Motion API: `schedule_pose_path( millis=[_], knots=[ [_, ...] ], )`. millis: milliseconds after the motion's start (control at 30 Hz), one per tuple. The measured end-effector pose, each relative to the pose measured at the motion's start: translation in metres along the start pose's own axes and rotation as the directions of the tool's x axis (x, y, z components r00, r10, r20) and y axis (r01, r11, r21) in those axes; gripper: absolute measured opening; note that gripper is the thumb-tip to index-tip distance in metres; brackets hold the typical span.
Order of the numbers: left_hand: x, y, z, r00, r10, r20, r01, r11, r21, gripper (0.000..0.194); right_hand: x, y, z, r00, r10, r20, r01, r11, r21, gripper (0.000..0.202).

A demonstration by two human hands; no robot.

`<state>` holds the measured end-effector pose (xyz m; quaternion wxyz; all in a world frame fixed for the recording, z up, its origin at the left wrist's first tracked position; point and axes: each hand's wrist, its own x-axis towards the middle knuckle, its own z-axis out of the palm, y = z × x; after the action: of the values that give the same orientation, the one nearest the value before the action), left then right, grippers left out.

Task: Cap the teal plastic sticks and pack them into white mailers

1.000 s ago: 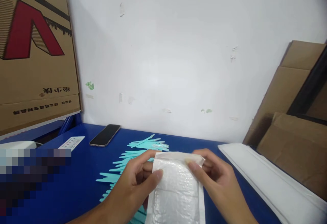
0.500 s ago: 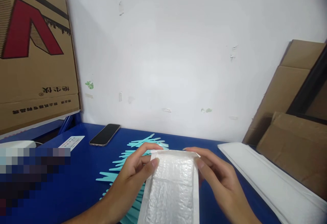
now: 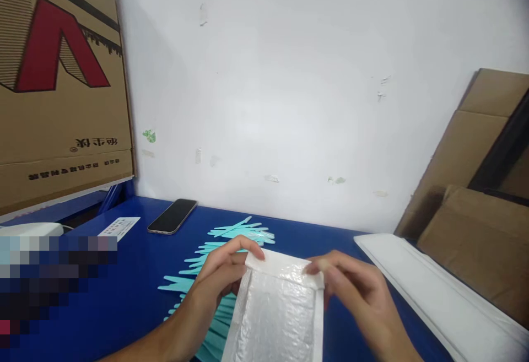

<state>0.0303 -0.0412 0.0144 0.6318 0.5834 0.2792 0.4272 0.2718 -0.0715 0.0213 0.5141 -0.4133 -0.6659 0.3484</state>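
A white padded bubble mailer (image 3: 276, 318) stands before me, its top end toward the wall and its lower end cut off by the frame. My left hand (image 3: 221, 274) grips its upper left corner, index finger along the top edge and thumb mostly hidden behind. At the upper right corner, my right hand (image 3: 351, 282) pinches the flap (image 3: 285, 265), which lies folded over the front. Behind my left hand, a spread pile of thin teal strips (image 3: 221, 318) with tapered ends rests on the blue table (image 3: 136, 279).
A black-screened phone (image 3: 172, 216) and a printed card (image 3: 119, 228) lie at the back left. White flat packages (image 3: 433, 290) are stacked on the right, beside leaning brown cardboard (image 3: 475, 241). A large carton (image 3: 74, 114) stands at the left, against the white wall (image 3: 264, 75).
The flap at the mailer's top has come down over its front. My right fingers have moved onto the flap, and my left thumb has slipped from the front face. The view has shifted slightly.
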Motion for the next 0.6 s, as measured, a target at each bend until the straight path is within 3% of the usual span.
schedule_pose_path(
  millis=[167, 333, 400, 467, 533, 600],
  knots=[
    [-0.004, -0.003, -0.002, 1.000, 0.006, 0.009, -0.006, 0.999, 0.031, 0.025, 0.007, 0.003, 0.008, 0.963, 0.252, 0.097, -0.257, 0.966, 0.034, 0.036],
    [-0.002, -0.010, -0.003, 0.998, 0.018, 0.056, -0.020, 0.999, 0.036, 0.027, 0.007, -0.012, 0.004, 0.903, 0.301, 0.306, -0.352, 0.927, 0.128, 0.041],
    [0.001, -0.011, -0.004, 0.990, 0.047, 0.130, -0.048, 0.999, 0.003, 0.028, 0.004, -0.023, -0.012, 0.894, 0.308, 0.325, -0.343, 0.938, 0.055, 0.032],
    [0.003, -0.007, -0.004, 0.981, 0.093, 0.168, -0.091, 0.996, -0.022, 0.028, -0.001, -0.035, -0.040, 0.952, 0.240, 0.189, -0.232, 0.971, -0.066, 0.032],
    [0.006, -0.001, -0.006, 0.982, 0.131, 0.138, -0.130, 0.991, -0.012, 0.024, -0.006, -0.046, -0.077, 0.995, 0.100, -0.002, -0.098, 0.968, -0.233, 0.031],
    [0.008, 0.005, -0.009, 0.988, 0.138, 0.075, -0.140, 0.990, 0.020, 0.022, -0.007, -0.054, -0.115, 0.992, 0.125, -0.018, -0.123, 0.915, -0.385, 0.028]
  ],
)
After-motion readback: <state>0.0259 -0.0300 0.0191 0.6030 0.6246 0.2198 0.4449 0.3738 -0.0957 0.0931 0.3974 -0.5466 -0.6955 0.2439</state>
